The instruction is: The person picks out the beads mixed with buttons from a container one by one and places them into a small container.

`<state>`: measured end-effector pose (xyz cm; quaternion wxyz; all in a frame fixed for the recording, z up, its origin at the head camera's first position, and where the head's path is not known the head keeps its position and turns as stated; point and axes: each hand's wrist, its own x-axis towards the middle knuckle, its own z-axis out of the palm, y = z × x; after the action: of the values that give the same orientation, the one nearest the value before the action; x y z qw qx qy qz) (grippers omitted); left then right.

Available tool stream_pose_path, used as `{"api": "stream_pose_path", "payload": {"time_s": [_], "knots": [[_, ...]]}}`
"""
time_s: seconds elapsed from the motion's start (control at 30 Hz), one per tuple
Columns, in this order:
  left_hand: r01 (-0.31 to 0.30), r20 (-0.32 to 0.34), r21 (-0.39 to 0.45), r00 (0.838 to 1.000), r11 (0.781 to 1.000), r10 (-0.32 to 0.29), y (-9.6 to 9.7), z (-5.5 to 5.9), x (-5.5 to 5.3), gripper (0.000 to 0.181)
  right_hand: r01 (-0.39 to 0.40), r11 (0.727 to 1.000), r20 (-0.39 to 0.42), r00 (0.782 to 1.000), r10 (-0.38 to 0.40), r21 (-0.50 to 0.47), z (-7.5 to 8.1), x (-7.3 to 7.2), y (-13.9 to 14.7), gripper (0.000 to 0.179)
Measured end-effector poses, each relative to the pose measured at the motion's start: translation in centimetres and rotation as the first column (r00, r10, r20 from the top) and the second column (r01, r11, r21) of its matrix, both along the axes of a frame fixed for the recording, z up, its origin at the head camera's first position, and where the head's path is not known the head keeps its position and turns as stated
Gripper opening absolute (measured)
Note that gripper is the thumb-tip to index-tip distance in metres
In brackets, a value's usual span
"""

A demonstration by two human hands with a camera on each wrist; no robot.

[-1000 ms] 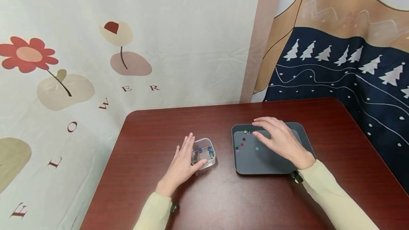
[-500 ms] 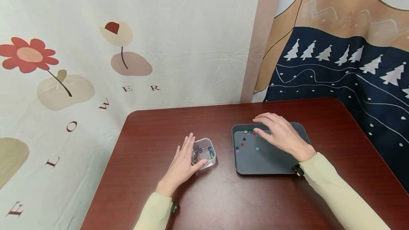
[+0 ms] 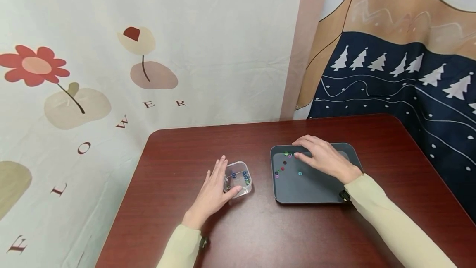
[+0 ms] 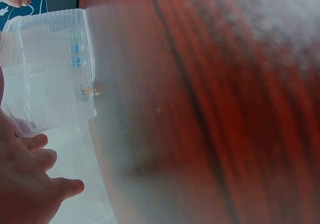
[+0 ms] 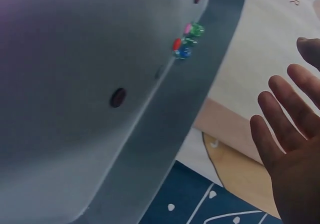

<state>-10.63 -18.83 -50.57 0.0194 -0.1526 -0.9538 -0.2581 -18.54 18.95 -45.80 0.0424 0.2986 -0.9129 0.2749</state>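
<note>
My left hand [image 3: 210, 197] rests against a small clear plastic box [image 3: 239, 168], straight fingers along its left side and thumb over its near edge. Several blue and greenish glass-like beads [image 4: 76, 62] lie inside the box. Over the far edge of a dark grey tray [image 3: 312, 189] is my right hand [image 3: 327, 158], fingers extended and spread, with nothing seen in them. Green and blue faceted beads [image 5: 197, 30] gather by the tray wall. On the tray floor lie a dark button-like disc [image 5: 118, 98] and a teal piece [image 3: 300, 173].
The brown table [image 3: 256, 235] has rounded far corners. Behind it hangs a pale cloth with printed flowers [image 3: 36, 65] and letters, and on the right a dark blue cloth with printed trees [image 3: 377, 62]. Other small coloured pieces [image 3: 282, 169] lie at the tray's left side.
My right hand rose slightly toward the tray's far edge, then came down and a little left. A red piece near the thumb is no longer visible. My left hand and the box stay put.
</note>
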Motion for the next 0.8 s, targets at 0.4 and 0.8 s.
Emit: {"api": "stream_pose_path", "payload": {"time_s": [0.4,0.8], "knots": [[-0.007,0.007,0.007,1.000,1.000,0.007,0.0,0.1,0.1,0.100,-0.055,0.985,-0.081,0.994,0.069,0.166,-1.1,-1.0,0.5,0.057],[-0.008,-0.008,0.006,1.000,1.000,0.008,0.0,-0.2,0.1,0.100,-0.039,0.981,-0.081,0.995,0.055,0.190,-1.9,-1.0,1.4,0.050]]}}
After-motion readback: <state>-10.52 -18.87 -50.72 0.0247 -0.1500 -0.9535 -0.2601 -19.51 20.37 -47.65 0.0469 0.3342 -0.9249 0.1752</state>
